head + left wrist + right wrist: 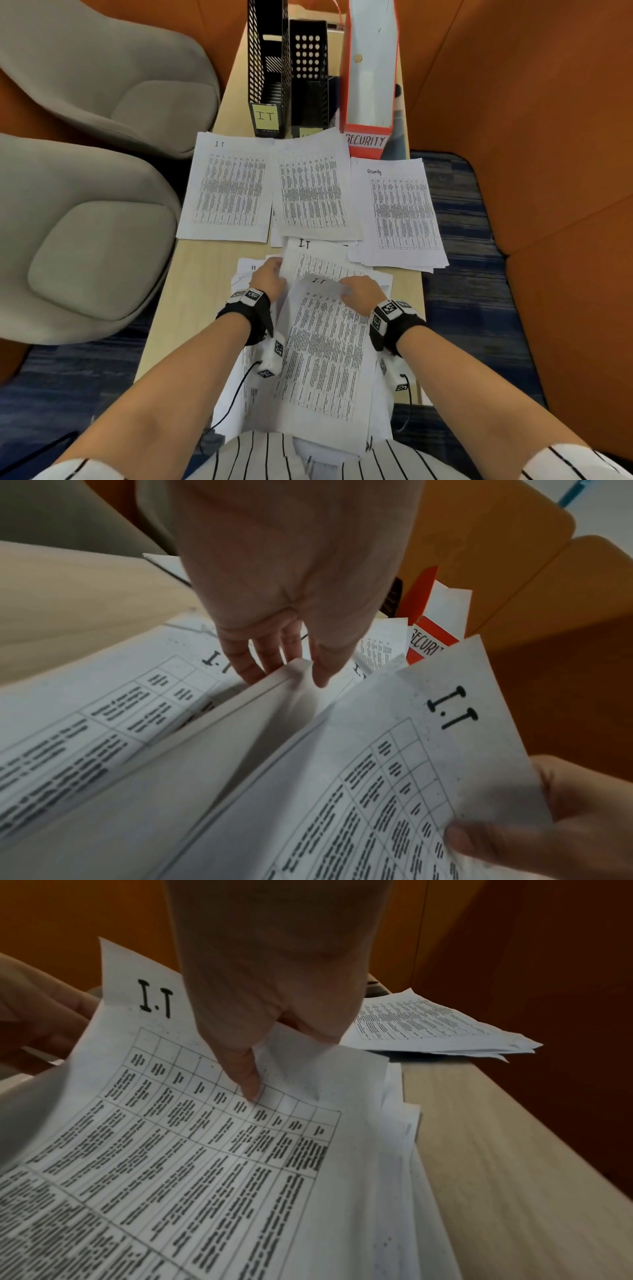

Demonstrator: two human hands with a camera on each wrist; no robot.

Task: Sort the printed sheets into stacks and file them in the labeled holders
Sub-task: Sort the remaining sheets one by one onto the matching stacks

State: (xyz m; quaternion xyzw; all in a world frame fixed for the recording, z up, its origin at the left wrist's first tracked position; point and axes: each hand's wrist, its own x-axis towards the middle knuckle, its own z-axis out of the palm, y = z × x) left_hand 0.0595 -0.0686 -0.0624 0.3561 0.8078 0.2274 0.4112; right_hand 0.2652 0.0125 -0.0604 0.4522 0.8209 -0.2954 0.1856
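I pinch the top sheet [325, 342] in my right hand [359, 291], thumb on its printed face and fingers curled beneath its far edge, so it peels off the unsorted pile [308, 421] at the near end of the table [191, 274]. It reads "I.T" in its top margin. My left hand [269, 275] lies with straight fingers slipped in among the pile's lifted sheets, I judge to hold the rest down while the top one comes free.

Farther along the table lie three sorted stacks, each below its holder, so filing should be a short push forward. The left stack [226, 192] is headed "I.T" below the mesh holder [267, 68] tagged "IT". The right stack [400, 212] is handwritten "Security" below the red holder [370, 78] lettered "SECURITY". The middle stack [311, 192] covers the middle holder's [308, 68] label; I cannot read it.
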